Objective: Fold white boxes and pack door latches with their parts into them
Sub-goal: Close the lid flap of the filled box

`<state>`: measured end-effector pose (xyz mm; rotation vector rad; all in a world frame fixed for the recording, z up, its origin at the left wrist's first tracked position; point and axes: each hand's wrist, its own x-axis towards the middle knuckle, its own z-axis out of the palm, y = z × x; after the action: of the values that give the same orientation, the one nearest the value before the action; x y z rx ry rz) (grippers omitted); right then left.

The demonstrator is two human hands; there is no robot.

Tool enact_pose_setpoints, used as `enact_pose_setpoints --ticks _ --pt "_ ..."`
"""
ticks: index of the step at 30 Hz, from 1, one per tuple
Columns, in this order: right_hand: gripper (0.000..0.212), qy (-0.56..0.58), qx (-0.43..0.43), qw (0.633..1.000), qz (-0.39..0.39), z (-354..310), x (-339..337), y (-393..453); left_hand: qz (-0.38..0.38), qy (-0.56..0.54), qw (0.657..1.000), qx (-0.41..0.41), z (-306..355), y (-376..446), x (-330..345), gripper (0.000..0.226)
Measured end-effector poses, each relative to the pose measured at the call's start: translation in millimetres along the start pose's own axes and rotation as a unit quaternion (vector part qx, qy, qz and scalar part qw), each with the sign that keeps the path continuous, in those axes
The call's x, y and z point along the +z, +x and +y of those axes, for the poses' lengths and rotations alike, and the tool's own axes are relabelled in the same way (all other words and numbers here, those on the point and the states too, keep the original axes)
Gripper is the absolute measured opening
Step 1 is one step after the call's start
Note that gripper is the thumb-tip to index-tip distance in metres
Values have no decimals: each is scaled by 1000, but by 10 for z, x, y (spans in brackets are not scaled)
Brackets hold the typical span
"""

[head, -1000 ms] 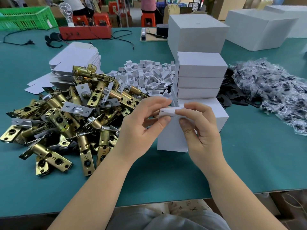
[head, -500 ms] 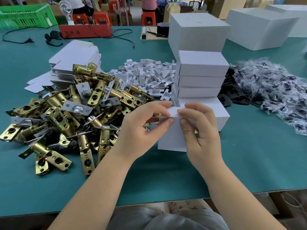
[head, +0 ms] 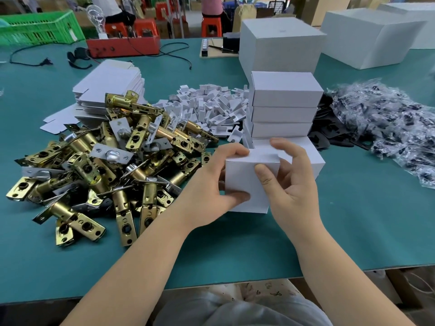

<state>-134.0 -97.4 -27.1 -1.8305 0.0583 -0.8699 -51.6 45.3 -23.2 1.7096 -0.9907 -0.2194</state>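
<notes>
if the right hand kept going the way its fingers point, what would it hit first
Probably the stack of closed white boxes just beyond the small white box that the right hand holds with the left hand; depth is unclear.

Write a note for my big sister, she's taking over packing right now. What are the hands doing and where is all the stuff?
Left hand: grips the left side of the small white box, thumb underneath.
Right hand: holds its right side, thumb on the front face.
The box looks closed and sits in front of the stack of boxes.
Latches are piled to the left, flat box blanks behind them, white inserts in the middle, bagged parts to the right.
Done: several boxes stacked.
Left: set this box aside, then fold more blanks and pack the many loose latches.
</notes>
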Motion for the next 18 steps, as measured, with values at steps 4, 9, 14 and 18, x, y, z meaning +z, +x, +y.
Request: enact_pose_setpoints --ticks 4,9,14,18 --pt "49 74 64 995 -21 -4 -20 2 50 -70 996 -17 19 5 24 75" --pt "60 9 6 999 -39 -15 9 -44 161 -265 946 -97 29 74 -36 72" --pt "102 -119 -71 984 -111 46 95 -77 228 -361 890 -158 17 110 32 65" --pt "89 -93 -35 995 -21 38 120 -78 192 -389 886 -165 21 125 70 54"
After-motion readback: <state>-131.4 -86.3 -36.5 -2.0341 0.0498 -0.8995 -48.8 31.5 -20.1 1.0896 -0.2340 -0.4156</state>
